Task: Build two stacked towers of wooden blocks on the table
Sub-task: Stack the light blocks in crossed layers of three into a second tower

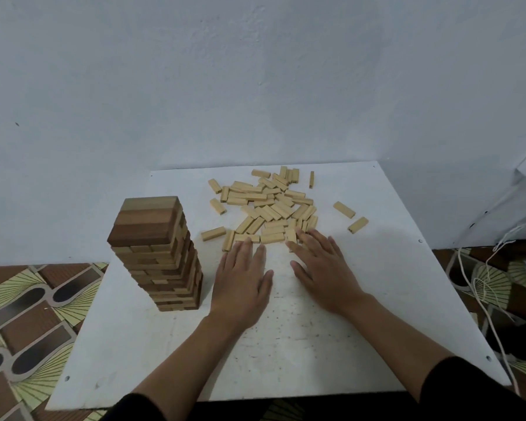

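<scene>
Dark sleeves [468, 390] cover both forearms at the near edge of the tabletop [392, 299], which is white and speckled; past the cuffs the bare forearms reach toward its middle; left hand [240, 281] lies palm down and released, fingers straight and a little spread, thumb out to the right, gripping nothing; its fingertips [246, 244] reach the near rim of the pile [271, 205], touching the closest blocks or just short of them, I cannot tell which; right hand [325, 271] is likewise flat and slack, palm down, fingers straight and angled toward the far left corner, their tips over the nearest blocks of the pile and seemingly touching them, holding none; the two hands sit just beside each other with bare tabletop between the thumbs; the pile is a loose scatter of pale blocks lying at all angles, spread from the middle to the far edge; stray blocks [343, 209] lie apart from it, two toward the right edge, one on its left side, one near the far edge; tower [158, 256] stands upright near the left edge, apart from the left hand, built of many crossed layers of darker and paler blocks, three brown blocks side by side on top; wall [255, 86] rises pale behind; patterned floor [28, 314] shows at both sides, with a white cord [483, 299] trailing beyond the right edge
</scene>
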A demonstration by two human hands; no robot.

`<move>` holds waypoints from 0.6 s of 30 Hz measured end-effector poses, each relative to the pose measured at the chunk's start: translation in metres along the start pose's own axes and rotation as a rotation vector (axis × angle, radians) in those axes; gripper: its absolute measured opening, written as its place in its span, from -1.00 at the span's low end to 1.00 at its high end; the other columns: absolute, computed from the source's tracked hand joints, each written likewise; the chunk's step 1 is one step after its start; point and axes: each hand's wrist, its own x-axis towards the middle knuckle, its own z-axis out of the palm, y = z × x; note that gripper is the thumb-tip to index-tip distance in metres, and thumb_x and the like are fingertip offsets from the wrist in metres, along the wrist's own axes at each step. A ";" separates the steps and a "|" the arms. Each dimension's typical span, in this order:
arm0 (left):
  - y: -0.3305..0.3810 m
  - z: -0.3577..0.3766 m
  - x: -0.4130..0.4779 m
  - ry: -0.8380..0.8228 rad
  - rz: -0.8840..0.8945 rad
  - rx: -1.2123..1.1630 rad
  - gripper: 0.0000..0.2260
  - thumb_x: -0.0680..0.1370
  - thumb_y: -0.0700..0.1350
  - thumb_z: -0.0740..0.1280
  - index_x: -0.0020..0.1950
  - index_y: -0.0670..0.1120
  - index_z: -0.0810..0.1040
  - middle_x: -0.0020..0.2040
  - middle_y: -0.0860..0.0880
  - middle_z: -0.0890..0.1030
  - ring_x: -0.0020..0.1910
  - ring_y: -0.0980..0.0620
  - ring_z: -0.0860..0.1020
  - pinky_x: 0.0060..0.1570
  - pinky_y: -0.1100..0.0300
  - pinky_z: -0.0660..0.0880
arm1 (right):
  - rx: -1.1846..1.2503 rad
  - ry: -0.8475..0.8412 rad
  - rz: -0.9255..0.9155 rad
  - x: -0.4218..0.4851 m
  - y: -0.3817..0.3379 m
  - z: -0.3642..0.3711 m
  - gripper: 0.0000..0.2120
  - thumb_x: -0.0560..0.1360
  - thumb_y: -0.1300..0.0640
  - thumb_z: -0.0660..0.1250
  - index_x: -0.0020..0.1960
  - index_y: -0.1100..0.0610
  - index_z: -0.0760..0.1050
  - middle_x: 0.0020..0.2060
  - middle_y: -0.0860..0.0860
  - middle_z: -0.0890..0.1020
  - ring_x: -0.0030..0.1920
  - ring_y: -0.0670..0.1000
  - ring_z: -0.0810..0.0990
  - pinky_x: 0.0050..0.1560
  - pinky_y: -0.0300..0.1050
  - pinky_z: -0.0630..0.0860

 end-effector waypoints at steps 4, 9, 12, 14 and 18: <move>0.003 0.002 -0.004 0.073 -0.029 0.000 -0.47 0.69 0.18 -0.05 0.63 0.02 0.10 0.59 -0.09 0.22 0.61 -0.08 0.07 0.53 0.05 0.04 | -0.037 0.137 -0.036 -0.005 -0.001 0.007 -0.55 0.66 -0.07 0.02 0.45 0.05 0.42 0.52 -0.02 0.36 0.58 0.05 0.17 0.54 0.27 0.14; 0.004 -0.003 -0.004 0.067 -0.061 -0.045 -0.46 0.67 0.20 -0.01 0.63 0.08 0.04 0.59 -0.10 0.08 0.60 -0.11 0.02 0.53 -0.05 0.15 | -0.056 0.198 -0.095 -0.008 -0.007 0.009 -0.60 0.66 -0.03 0.07 0.33 0.08 0.55 0.41 -0.03 0.50 0.50 0.04 0.33 0.49 0.27 0.26; 0.003 -0.001 -0.004 0.052 -0.059 -0.057 -0.43 0.67 0.22 -0.06 0.65 0.10 -0.07 0.66 -0.06 -0.05 0.63 -0.09 -0.10 0.55 -0.09 0.10 | -0.043 0.230 -0.131 -0.010 -0.013 0.010 -0.62 0.65 0.02 0.12 0.29 0.13 0.59 0.32 0.00 0.59 0.39 0.04 0.45 0.44 0.11 0.35; 0.002 -0.001 -0.005 0.048 -0.055 -0.059 -0.42 0.67 0.23 -0.09 0.66 0.09 -0.11 0.66 -0.04 -0.08 0.63 -0.06 -0.14 0.56 -0.09 0.08 | -0.038 0.234 -0.151 -0.011 -0.016 0.010 -0.65 0.64 0.05 0.15 0.27 0.15 0.60 0.29 0.03 0.61 0.32 0.05 0.49 0.39 0.03 0.39; 0.001 -0.002 -0.005 0.059 -0.046 -0.081 -0.43 0.67 0.22 -0.05 0.65 0.07 -0.01 0.66 -0.02 0.01 0.63 -0.04 -0.07 0.56 -0.07 0.10 | -0.013 0.267 -0.175 -0.013 -0.019 0.008 -0.65 0.63 0.09 0.14 0.24 0.17 0.61 0.23 0.04 0.64 0.25 0.05 0.52 0.33 0.01 0.44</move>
